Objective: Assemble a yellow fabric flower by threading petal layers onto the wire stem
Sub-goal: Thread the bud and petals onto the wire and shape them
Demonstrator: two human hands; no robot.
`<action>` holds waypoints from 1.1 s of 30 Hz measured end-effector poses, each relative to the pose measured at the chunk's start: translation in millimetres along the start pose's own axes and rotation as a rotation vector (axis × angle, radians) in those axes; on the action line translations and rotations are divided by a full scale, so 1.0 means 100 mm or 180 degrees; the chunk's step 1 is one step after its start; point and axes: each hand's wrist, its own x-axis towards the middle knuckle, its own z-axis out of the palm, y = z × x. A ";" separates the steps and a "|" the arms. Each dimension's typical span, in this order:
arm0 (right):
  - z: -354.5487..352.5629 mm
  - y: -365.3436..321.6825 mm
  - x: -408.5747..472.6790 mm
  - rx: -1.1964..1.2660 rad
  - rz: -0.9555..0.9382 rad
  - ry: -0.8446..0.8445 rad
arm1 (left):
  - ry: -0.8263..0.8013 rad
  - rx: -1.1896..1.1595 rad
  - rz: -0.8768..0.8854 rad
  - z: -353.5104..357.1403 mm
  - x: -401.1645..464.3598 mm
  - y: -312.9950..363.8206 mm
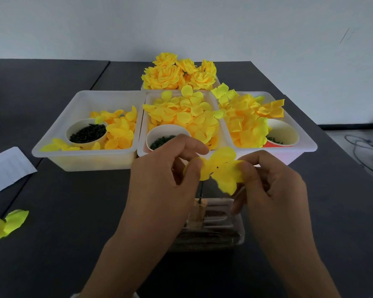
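Note:
A yellow petal layer (221,168) with a small centre hole is held flat between both hands above the table. My left hand (166,175) pinches its left lobe with thumb and forefinger. My right hand (269,186) pinches its right lobe. Just below the layer a thin dark wire stem (201,191) stands upright out of a small block (199,214) in a clear tray (235,233). The stem's top is hidden behind the petal layer.
Three white bins hold loose yellow petals: left (58,134), middle (143,130), right (306,138). Each holds a paper cup of dark green parts (86,132). Finished yellow flowers (179,72) sit behind. A stray petal layer (7,223) and white paper (7,168) lie at the left.

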 end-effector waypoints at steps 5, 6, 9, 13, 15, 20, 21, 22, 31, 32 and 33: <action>-0.03 0.01 0.00 0.0124 0.0038 -0.0022 | -0.0209 -0.0479 -0.0201 -0.03 -0.01 -0.02; -0.04 0.00 0.00 0.0165 0.0082 -0.0043 | -0.0252 -0.0575 -0.0250 -0.04 0.00 -0.03; -0.07 0.00 0.02 0.0387 0.0338 -0.0196 | -0.0411 -0.0804 -0.0380 -0.07 0.02 -0.08; -0.12 -0.02 0.05 0.0869 0.0643 -0.0416 | -0.0455 -0.1103 -0.0575 -0.07 0.05 -0.14; -0.14 -0.02 0.05 0.1077 0.0758 -0.0468 | -0.0505 -0.1337 -0.0687 -0.06 0.06 -0.16; -0.13 -0.02 0.03 0.1075 0.0650 -0.0490 | -0.0094 -0.0729 -0.0484 -0.01 0.00 -0.19; -0.12 0.00 0.01 0.0807 0.0505 -0.0378 | 0.0076 -0.0378 -0.0360 0.01 -0.01 -0.19; -0.09 0.01 -0.01 0.0484 0.0341 -0.0243 | 0.0219 -0.0070 -0.0241 0.03 -0.03 -0.18; -0.04 0.08 -0.05 -0.0156 -0.0198 0.0274 | 0.0343 0.0051 0.0218 0.07 -0.04 -0.12; -0.04 0.09 -0.05 -0.0128 -0.0262 0.0291 | 0.0285 -0.0008 0.0291 0.06 -0.04 -0.11; -0.05 0.09 -0.06 -0.0094 -0.0350 0.0311 | 0.0241 -0.0048 0.0381 0.05 -0.04 -0.11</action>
